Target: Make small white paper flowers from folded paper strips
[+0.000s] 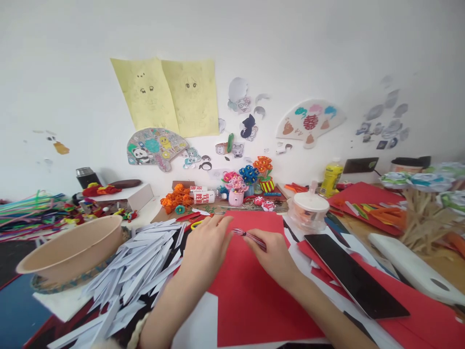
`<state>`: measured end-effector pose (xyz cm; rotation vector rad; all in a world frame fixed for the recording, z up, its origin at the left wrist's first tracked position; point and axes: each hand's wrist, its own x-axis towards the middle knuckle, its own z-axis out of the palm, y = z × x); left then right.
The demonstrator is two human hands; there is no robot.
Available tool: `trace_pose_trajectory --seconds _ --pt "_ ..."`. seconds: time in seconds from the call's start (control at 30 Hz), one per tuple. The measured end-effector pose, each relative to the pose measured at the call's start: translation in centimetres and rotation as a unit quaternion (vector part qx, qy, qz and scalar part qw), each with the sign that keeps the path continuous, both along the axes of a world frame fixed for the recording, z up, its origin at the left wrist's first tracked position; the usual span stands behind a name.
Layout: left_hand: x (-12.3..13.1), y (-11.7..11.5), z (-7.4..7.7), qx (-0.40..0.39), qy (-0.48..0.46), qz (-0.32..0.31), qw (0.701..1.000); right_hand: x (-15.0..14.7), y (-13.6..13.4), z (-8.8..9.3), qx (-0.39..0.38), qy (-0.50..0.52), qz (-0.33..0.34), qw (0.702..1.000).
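My right hand (273, 250) pinches a small bundle of thin pink, white and dark strands (240, 232), bound with a dark band near its left end. The strands run back under my right fingers, where part of them is hidden. Just left of that end is my left hand (209, 237), its fingers stretched forward and apart from the thumb. Whether its thumb touches the strand tips I cannot tell. Both hands are above a red paper sheet (261, 300).
Folded white paper strips (138, 261) lie heaped at left beside a beige basin (72, 249). At right are a black phone (358, 276), a lidded plastic cup (309, 208) and a white oblong device (414, 266). Craft flowers (249, 174) stand at the back by the wall.
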<state>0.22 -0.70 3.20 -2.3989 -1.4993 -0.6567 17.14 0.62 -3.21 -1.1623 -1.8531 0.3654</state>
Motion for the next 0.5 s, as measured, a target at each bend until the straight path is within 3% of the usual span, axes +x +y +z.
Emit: trace_pose_trajectory --seconds 0.07,0.13,0.33,0.5 --pt "-1.0 1.6 -0.8 -0.087 -0.041 -0.092 0.991 -0.1 -0.3 0.5 -0.034 0.027 0.029 0.999" --pt "-1.6 2.4 -1.6 -0.142 -0.094 -0.141 0.975 -0.2 -0.5 0.8 -0.066 0.049 0.061 0.995" --pt "-1.9 2.3 -2.2 -0.192 -0.142 -0.172 0.956 -0.1 -0.5 0.7 -0.131 0.093 0.108 0.981" --pt "-1.6 1.8 -2.2 -0.181 -0.166 -0.185 0.952 0.0 -0.4 0.6 -0.134 0.132 0.128 0.974"
